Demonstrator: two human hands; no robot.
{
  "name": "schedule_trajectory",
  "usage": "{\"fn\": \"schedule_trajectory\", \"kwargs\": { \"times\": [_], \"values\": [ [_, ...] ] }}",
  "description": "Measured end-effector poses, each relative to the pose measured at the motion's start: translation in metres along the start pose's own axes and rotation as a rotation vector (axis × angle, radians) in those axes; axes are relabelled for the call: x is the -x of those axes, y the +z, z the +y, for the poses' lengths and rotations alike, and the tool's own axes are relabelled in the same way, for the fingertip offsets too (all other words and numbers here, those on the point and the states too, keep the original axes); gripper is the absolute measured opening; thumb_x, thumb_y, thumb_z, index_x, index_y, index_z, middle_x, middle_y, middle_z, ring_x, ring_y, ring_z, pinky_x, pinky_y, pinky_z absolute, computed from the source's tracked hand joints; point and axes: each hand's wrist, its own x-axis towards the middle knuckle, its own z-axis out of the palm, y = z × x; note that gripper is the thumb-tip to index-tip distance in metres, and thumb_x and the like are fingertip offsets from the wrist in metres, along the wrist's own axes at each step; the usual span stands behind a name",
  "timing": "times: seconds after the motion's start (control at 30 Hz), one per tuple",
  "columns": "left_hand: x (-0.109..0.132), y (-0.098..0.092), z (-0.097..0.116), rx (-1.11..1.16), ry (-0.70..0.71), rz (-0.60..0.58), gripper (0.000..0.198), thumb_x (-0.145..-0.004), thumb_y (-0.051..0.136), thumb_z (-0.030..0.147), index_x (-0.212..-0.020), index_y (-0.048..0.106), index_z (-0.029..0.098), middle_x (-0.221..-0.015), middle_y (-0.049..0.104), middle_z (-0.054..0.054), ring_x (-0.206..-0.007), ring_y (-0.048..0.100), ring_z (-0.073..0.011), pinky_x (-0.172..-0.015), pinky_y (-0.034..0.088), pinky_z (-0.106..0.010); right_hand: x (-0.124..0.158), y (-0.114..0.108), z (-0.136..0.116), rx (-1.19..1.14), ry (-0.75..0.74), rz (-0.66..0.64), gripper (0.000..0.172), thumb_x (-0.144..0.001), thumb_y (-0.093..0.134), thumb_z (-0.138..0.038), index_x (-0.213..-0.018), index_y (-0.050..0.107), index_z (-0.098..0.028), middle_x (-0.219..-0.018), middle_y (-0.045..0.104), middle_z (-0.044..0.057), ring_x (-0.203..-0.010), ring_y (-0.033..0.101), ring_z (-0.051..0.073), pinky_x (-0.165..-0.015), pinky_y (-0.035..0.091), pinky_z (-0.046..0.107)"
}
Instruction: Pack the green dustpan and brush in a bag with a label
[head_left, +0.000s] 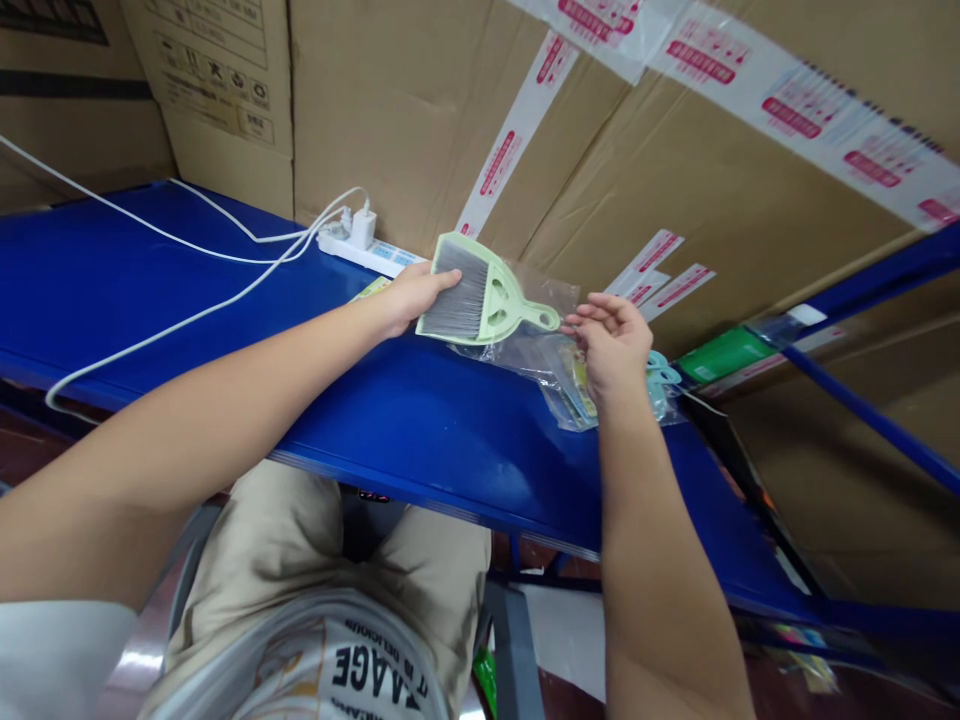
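Note:
A light green dustpan with a grey-bristled brush nested in it is held up over the blue table. My left hand grips its wide end, the thumb lying on the bristles. At the handle's tip is my right hand, its fingers bent and gathered as in a pinch; what lies between the fingertips is too small to make out. Clear plastic packaging lies behind and below the dustpan. Beside my right wrist is a light blue plastic piece in clear wrap.
A white power strip with a plugged-in charger and white cables stands at the back of the blue table. Taped cardboard walls the rear. A green pack lies right, near a blue metal bar.

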Motion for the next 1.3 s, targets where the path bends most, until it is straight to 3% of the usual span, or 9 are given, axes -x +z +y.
{"fn": "schedule_trajectory", "kwargs": {
  "times": [0.17, 0.27, 0.37, 0.57, 0.8, 0.97, 1.3],
  "values": [
    [-0.003, -0.002, 0.000, 0.006, 0.014, 0.003, 0.012, -0.093, 0.065, 0.017, -0.095, 0.077, 0.017, -0.095, 0.083, -0.008, -0.110, 0.076, -0.0270, -0.107, 0.056, -0.045, 0.001, 0.000, -0.004, 0.078, 0.171, 0.085, 0.029, -0.060, 0.064, -0.009, -0.085, 0.059, -0.023, -0.081, 0.061, -0.003, -0.075, 0.066, 0.015, -0.065, 0.061, 0.028],
    [-0.004, -0.003, 0.000, 0.018, 0.021, 0.002, 0.013, -0.093, 0.066, 0.017, -0.098, 0.078, 0.017, -0.097, 0.083, -0.007, -0.111, 0.076, -0.0266, -0.107, 0.056, -0.045, 0.002, -0.001, -0.008, 0.112, 0.247, 0.060, 0.023, -0.062, 0.070, -0.012, -0.080, 0.060, -0.023, -0.078, 0.064, -0.002, -0.074, 0.068, 0.016, -0.064, 0.061, 0.029],
    [-0.003, -0.002, 0.001, 0.027, 0.020, 0.014, 0.012, -0.092, 0.067, 0.017, -0.098, 0.078, 0.017, -0.100, 0.083, -0.008, -0.112, 0.076, -0.0271, -0.108, 0.055, -0.045, 0.004, -0.001, -0.013, 0.085, 0.261, -0.011, 0.021, -0.063, 0.079, -0.021, -0.078, 0.063, -0.022, -0.074, 0.067, -0.002, -0.074, 0.069, 0.017, -0.064, 0.060, 0.029],
    [-0.002, -0.002, 0.002, 0.056, 0.010, 0.003, 0.014, -0.091, 0.069, 0.019, -0.102, 0.078, 0.017, -0.105, 0.083, -0.010, -0.112, 0.076, -0.0293, -0.111, 0.053, -0.049, 0.009, 0.001, -0.021, -0.009, 0.291, -0.034, 0.025, -0.062, 0.085, -0.028, -0.076, 0.065, -0.023, -0.069, 0.069, -0.003, -0.071, 0.070, 0.017, -0.059, 0.058, 0.026],
    [-0.004, -0.002, -0.001, 0.061, 0.015, -0.027, 0.010, -0.092, 0.067, 0.019, -0.093, 0.078, 0.017, -0.098, 0.084, -0.008, -0.108, 0.077, -0.0269, -0.108, 0.054, -0.044, 0.010, 0.000, -0.021, -0.064, 0.306, -0.107, 0.035, -0.060, 0.091, -0.034, -0.080, 0.064, -0.023, -0.074, 0.070, -0.003, -0.069, 0.071, 0.017, -0.058, 0.059, 0.026],
    [0.000, -0.001, 0.000, 0.046, 0.011, -0.039, 0.010, -0.091, 0.068, 0.017, -0.089, 0.077, 0.016, -0.094, 0.083, -0.008, -0.103, 0.077, -0.0260, -0.105, 0.056, -0.043, 0.012, 0.002, -0.027, -0.055, 0.371, -0.139, 0.038, -0.053, 0.092, -0.030, -0.080, 0.065, -0.023, -0.068, 0.068, -0.004, -0.058, 0.065, 0.013, -0.044, 0.047, 0.019],
    [0.000, 0.001, 0.002, -0.082, -0.042, 0.040, 0.013, -0.089, 0.069, 0.021, -0.078, 0.075, 0.016, -0.085, 0.081, -0.009, -0.105, 0.077, -0.0283, -0.103, 0.056, -0.043, 0.010, 0.007, -0.021, -0.003, 0.418, -0.046, 0.028, -0.062, 0.081, -0.015, -0.081, 0.061, -0.022, -0.067, 0.066, -0.004, -0.056, 0.064, 0.014, -0.046, 0.052, 0.022]
  ]
}}
